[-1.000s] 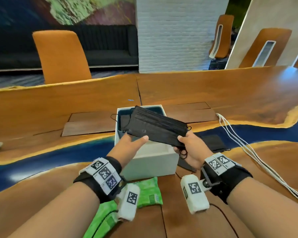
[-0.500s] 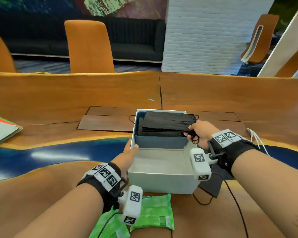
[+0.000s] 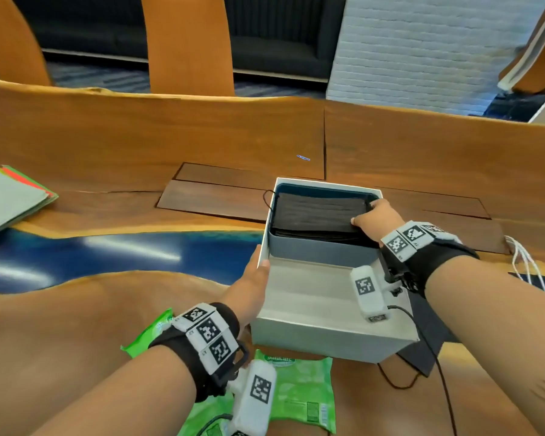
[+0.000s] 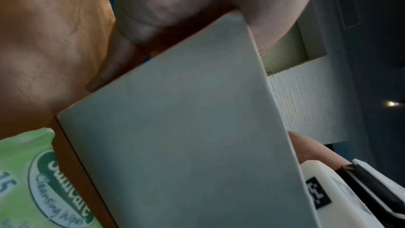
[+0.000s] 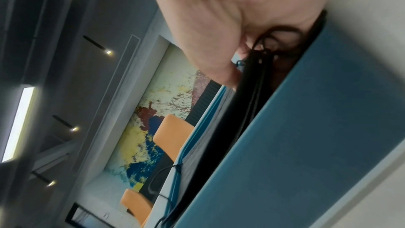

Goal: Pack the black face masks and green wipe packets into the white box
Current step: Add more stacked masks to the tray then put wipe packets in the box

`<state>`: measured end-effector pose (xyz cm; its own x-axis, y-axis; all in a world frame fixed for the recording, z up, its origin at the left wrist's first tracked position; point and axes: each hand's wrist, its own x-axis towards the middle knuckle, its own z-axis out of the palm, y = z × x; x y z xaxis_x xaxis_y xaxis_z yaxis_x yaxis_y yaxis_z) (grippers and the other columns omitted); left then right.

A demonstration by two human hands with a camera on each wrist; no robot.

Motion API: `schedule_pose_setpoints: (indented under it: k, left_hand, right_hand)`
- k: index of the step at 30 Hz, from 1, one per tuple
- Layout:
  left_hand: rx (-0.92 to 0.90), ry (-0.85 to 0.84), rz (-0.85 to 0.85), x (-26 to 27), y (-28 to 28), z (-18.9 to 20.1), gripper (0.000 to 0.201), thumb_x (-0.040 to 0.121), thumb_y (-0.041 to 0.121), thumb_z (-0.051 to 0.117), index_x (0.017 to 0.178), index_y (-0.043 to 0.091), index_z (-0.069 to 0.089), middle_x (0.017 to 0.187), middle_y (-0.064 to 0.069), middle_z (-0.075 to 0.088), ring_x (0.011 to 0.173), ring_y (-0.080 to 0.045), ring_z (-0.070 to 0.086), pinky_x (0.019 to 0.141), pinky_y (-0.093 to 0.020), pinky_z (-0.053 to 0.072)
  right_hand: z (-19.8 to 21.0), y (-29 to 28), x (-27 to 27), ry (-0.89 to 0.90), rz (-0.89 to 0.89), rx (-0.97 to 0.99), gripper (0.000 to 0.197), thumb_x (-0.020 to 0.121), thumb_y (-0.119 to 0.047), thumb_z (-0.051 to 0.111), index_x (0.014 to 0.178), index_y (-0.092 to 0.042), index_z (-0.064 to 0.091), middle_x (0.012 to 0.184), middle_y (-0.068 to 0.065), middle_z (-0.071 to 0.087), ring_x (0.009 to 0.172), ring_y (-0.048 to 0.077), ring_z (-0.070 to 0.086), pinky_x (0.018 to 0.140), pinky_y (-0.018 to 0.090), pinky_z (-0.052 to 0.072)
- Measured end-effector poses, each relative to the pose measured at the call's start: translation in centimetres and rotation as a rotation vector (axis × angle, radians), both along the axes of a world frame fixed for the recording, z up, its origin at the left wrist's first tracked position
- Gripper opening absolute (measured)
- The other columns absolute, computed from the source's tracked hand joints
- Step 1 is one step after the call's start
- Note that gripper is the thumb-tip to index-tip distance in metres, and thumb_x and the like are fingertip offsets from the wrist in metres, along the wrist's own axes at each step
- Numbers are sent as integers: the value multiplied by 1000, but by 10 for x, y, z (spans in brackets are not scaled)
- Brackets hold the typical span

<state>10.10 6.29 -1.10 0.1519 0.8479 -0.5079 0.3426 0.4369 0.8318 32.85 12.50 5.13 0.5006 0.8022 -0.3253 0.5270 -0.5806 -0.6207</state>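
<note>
The white box (image 3: 328,338) stands open on the wooden table, with a blue-lined compartment (image 5: 306,127) at its far end. A stack of black face masks (image 3: 315,215) lies flat in that compartment. My right hand (image 3: 372,215) pinches the stack's right end (image 5: 247,93), thumb on top, ear loops bunched by the fingers. My left hand (image 3: 255,278) grips the box's left wall (image 4: 175,127), thumb over the rim. Two green wipe packets (image 3: 299,391) (image 3: 148,332) lie in front of the box, under my left wrist. Another black mask (image 3: 431,335) sticks out from under the box's right corner.
Coloured folders (image 3: 7,199) lie at the table's left edge. White cables (image 3: 523,265) run along the right side. Orange chairs (image 3: 189,42) stand behind the table's far edge. Dark inset panels (image 3: 214,196) sit just beyond the box.
The mask stack went from held above the box down into the blue compartment. My left hand left the masks and took the box's left wall. The view tilted down.
</note>
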Motion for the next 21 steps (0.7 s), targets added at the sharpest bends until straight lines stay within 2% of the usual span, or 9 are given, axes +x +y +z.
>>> schedule_pose_setpoints:
  k: [2,3,7,9,12,15,18,21]
  left_hand:
    - [-27,-37,21,2,4,-6,56,90,64,22,143,53,12,154,4,28,137,-26,34,115,-47,26]
    - [-28,-54,19,2,7,-12,58,83,69,21,140,59,12,154,4,30,136,-27,35,113,-50,28]
    - [-19,-56,-53,2,7,-19,71,63,82,20,132,67,12,150,3,36,133,-28,41,110,-51,32]
    - [-25,-29,-70,1,6,-12,73,63,82,19,134,66,10,149,0,38,131,-29,43,109,-50,33]
    - [-13,-7,-40,0,4,-5,60,84,69,19,142,56,8,151,0,34,131,-28,42,111,-48,32]
    - [-11,10,-33,-1,4,-5,62,81,71,18,141,58,7,152,-1,34,132,-29,41,111,-49,32]
    - [-18,27,-39,0,4,-6,65,78,72,17,140,58,7,151,-4,34,133,-30,40,111,-50,31]
    - [-15,10,-59,1,5,-8,67,75,74,16,139,60,6,152,-2,33,133,-30,39,111,-50,31]
  right_hand:
    - [-3,1,3,-43,27,15,56,89,-19,62,136,-3,35,125,16,54,111,30,55,78,29,39]
    - [2,0,1,-72,50,22,59,88,-22,63,137,-4,34,128,15,52,113,30,54,79,29,40]
    - [17,-3,-1,-241,182,112,60,87,-27,62,140,-15,36,138,11,38,116,30,51,90,35,45]
    - [26,-5,-3,-325,294,132,49,86,-26,62,132,-23,47,135,7,39,113,28,53,91,38,48]
    - [33,-9,-8,-408,497,-6,49,83,-30,67,130,-30,51,138,1,45,114,23,53,91,34,48]
    - [28,-11,-18,-460,687,-219,74,80,-33,72,143,-33,35,149,-4,38,130,21,45,100,33,42]
    - [18,-5,-29,-553,827,-404,93,78,-35,74,150,-37,15,159,-2,14,141,25,29,110,39,34]
    - [12,5,-36,-662,917,-508,99,80,-33,73,150,-41,3,161,-2,-5,147,29,11,113,49,29]
